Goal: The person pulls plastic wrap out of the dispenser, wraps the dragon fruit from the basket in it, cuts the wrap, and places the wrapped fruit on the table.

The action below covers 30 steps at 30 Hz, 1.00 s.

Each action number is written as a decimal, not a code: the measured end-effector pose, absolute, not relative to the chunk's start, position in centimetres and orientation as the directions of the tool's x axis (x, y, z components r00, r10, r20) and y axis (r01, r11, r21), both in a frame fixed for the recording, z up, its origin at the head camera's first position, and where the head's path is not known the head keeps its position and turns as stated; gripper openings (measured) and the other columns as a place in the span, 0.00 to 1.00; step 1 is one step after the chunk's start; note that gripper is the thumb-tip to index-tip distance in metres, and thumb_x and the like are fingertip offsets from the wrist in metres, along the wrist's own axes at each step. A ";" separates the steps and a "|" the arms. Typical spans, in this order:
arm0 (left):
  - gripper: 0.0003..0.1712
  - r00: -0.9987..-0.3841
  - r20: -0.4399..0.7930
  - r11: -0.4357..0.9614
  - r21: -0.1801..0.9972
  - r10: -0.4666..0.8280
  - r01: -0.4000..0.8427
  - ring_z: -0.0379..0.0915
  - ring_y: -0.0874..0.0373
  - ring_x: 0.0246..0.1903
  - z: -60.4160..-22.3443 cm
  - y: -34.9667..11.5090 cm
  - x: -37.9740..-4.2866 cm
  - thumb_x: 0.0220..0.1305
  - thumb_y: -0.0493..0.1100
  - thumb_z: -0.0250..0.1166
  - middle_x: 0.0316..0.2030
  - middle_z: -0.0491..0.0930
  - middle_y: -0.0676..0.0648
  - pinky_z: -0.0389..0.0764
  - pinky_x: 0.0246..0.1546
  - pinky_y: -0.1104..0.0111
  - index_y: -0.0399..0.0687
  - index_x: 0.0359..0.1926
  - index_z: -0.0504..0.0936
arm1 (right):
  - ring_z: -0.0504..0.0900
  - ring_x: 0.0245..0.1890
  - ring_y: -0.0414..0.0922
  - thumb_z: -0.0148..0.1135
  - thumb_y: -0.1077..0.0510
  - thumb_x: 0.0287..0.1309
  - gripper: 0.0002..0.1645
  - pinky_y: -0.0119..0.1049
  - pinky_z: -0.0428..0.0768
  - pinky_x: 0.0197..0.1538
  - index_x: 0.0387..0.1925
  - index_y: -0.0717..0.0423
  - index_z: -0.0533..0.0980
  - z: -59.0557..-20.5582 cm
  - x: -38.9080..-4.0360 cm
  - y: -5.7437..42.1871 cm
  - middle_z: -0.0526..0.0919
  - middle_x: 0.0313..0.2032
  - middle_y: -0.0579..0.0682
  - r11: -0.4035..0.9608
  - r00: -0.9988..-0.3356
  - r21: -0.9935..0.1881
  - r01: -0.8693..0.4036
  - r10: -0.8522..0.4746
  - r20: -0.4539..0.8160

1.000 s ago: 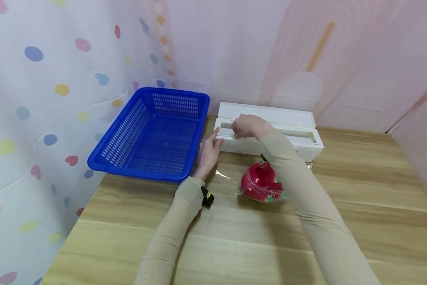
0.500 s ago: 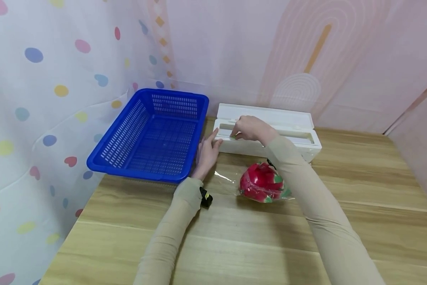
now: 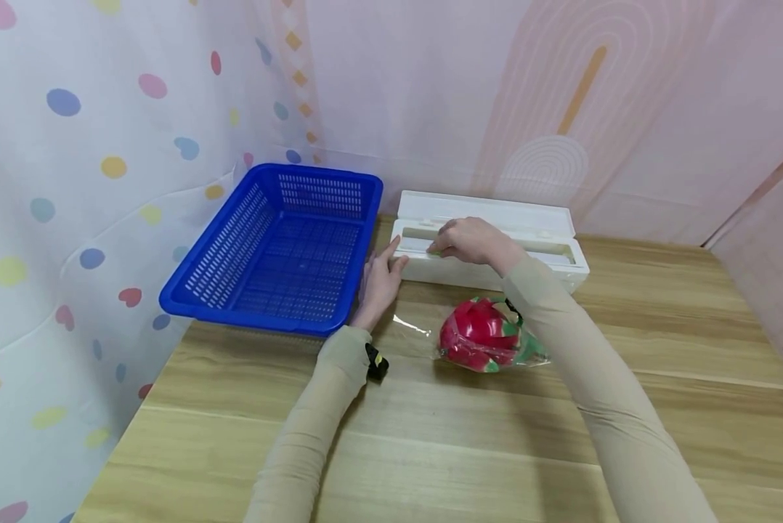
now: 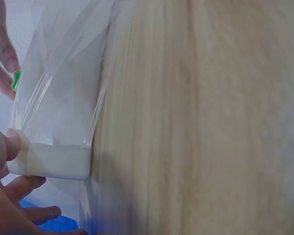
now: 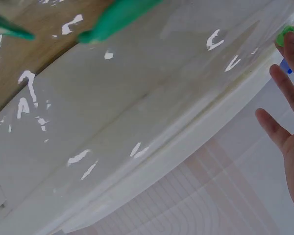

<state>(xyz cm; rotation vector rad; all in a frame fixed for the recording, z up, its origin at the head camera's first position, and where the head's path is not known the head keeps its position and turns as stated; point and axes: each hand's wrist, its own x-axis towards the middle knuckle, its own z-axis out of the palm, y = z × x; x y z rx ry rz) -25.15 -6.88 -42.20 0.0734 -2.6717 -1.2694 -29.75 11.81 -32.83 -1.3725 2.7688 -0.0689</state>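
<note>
A white cling film box lies at the back of the table with its lid raised. My left hand grips the box's left end, fingers at its corner. My right hand pinches a small green slide cutter on the box's front top edge, left of the middle. Clear cling film hangs down the box's front and stretches toward me. It covers a dragon fruit, pink-red with green tips, in front of the box. My right sleeve passes close to the fruit's right side.
A blue plastic basket with slotted walls stands to the left, near my left hand. Behind the box hangs a patterned curtain. The wooden table extends in front and to the right.
My right hand and forearm have shifted a little to the right along the box, uncovering more of the dragon fruit. My left hand keeps its place on the box end.
</note>
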 end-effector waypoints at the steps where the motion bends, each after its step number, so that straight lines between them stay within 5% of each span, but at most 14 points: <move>1: 0.28 -0.982 0.144 0.633 0.773 -0.123 0.034 0.54 0.40 0.70 -42.2 -6.9 -25.2 0.68 0.53 0.55 0.65 0.69 0.43 0.60 0.69 0.49 0.65 0.68 0.64 | 0.83 0.51 0.52 0.64 0.61 0.57 0.16 0.46 0.79 0.56 0.48 0.50 0.82 -32.9 -29.6 12.0 0.86 0.46 0.52 0.607 -0.607 -0.066 -0.792 -0.794 -0.024; 17: 0.28 -0.980 0.147 0.644 0.765 -0.132 0.028 0.56 0.40 0.69 -42.1 -7.2 -24.9 0.68 0.53 0.55 0.64 0.69 0.43 0.62 0.67 0.49 0.65 0.68 0.65 | 0.79 0.57 0.51 0.62 0.63 0.58 0.25 0.48 0.79 0.56 0.59 0.52 0.75 -35.6 -29.0 13.7 0.81 0.56 0.52 0.498 -0.489 0.045 -0.866 -0.862 0.132; 30: 0.28 -0.984 0.135 0.630 0.776 -0.120 0.030 0.55 0.40 0.70 -42.1 -6.9 -25.1 0.68 0.53 0.56 0.64 0.70 0.42 0.61 0.68 0.49 0.66 0.68 0.65 | 0.79 0.55 0.52 0.63 0.61 0.58 0.19 0.50 0.78 0.54 0.52 0.53 0.79 -36.1 -28.5 15.1 0.84 0.50 0.51 0.551 -0.531 0.035 -0.834 -0.817 0.225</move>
